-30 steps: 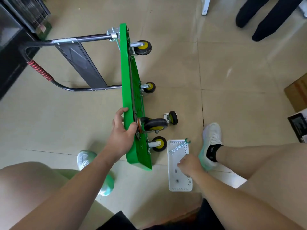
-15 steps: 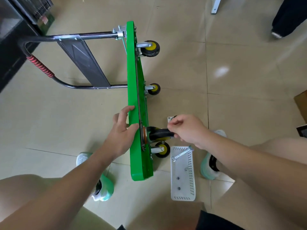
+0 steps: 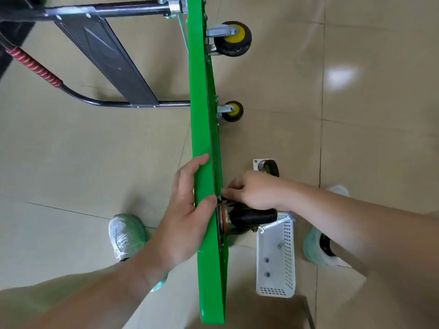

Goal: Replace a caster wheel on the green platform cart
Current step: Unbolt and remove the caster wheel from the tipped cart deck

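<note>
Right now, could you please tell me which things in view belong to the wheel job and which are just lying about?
In the job: green cart, gripped by the left hand; black wheel under the right hand; wrench; white basket with bolts; loose caster.
Just there: two fitted yellow wheels; dark furniture, top left.

The floor (image 3: 356, 138) is made of big, shiny tan tiles with thin dark lines between them. A bright spot of light (image 3: 341, 76) shines on one tile. A white and green sneaker (image 3: 126, 236) stands on the left. Another green sneaker (image 3: 312, 254) stands on the right.
</note>
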Action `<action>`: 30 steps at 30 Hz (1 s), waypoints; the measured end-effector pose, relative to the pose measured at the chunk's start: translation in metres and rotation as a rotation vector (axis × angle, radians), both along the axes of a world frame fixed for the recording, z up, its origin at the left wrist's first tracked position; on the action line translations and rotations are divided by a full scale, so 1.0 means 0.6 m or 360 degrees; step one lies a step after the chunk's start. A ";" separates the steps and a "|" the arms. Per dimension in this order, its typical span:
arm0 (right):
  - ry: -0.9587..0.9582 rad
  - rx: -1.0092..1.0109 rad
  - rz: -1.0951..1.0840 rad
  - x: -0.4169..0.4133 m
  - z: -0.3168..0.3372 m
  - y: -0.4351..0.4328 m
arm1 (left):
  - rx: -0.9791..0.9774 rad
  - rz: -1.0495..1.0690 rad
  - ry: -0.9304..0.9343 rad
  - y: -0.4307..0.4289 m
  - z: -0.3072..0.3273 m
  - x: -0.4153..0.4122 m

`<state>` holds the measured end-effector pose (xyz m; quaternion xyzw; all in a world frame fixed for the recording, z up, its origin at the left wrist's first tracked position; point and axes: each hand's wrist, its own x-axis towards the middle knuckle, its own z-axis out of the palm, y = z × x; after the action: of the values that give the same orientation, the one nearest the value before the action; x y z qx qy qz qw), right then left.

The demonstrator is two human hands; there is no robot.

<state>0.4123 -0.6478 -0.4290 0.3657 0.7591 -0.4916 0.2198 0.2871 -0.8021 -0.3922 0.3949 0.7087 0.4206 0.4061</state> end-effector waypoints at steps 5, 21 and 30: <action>0.0003 -0.0058 -0.0053 -0.018 -0.005 0.002 | 0.0062 -0.0004 -0.0014 0.005 -0.005 0.000; 0.0022 -0.0433 -0.0578 -0.024 -0.020 0.001 | 0.0063 -0.0039 -0.0091 0.004 -0.009 -0.007; 0.0047 -0.0455 -0.0578 -0.020 -0.018 0.000 | 0.0048 -0.0041 -0.0116 0.003 -0.017 -0.011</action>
<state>0.4005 -0.6476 -0.4401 0.4543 0.6066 -0.6309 0.1661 0.2807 -0.8003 -0.4022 0.3946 0.6819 0.4400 0.4309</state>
